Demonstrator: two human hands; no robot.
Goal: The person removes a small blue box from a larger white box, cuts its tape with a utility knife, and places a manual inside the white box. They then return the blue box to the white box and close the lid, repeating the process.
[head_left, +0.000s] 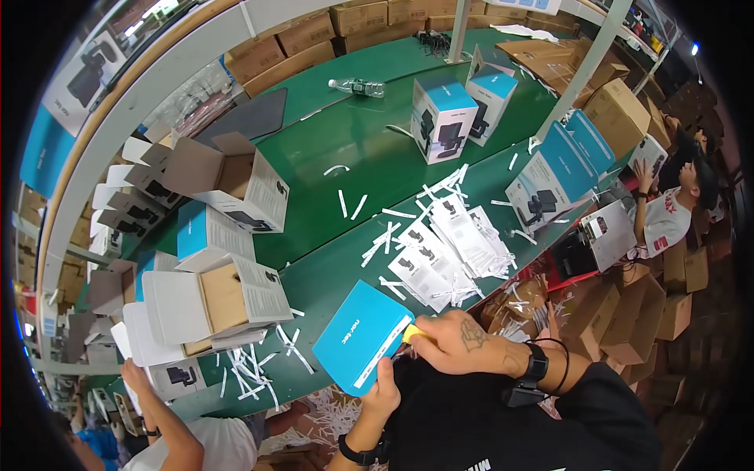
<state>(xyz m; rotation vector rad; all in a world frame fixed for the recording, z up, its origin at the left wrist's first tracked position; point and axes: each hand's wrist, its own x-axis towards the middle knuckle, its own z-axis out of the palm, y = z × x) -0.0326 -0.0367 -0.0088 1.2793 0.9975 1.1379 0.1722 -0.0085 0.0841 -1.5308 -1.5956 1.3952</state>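
A blue-topped carton point(357, 334) with a white strip along its near edge is tilted over the front of the green table. My left hand point(382, 388) grips its near lower side, thumb by the white strip. My right hand point(455, 341) is closed around a small yellow piece point(411, 333) at the strip's right end; most of that piece is hidden in the fingers. Beyond the carton lie overlapping printed leaflets point(428, 263) with white paper strips among them.
Open cartons point(228, 302) crowd the left side, where a co-worker's hand point(135, 377) touches one. Closed blue-topped boxes point(444, 118) stand at the far right. A plastic bottle point(357, 87) lies farther back on the table point(314, 157). Another person point(664, 212) works at right.
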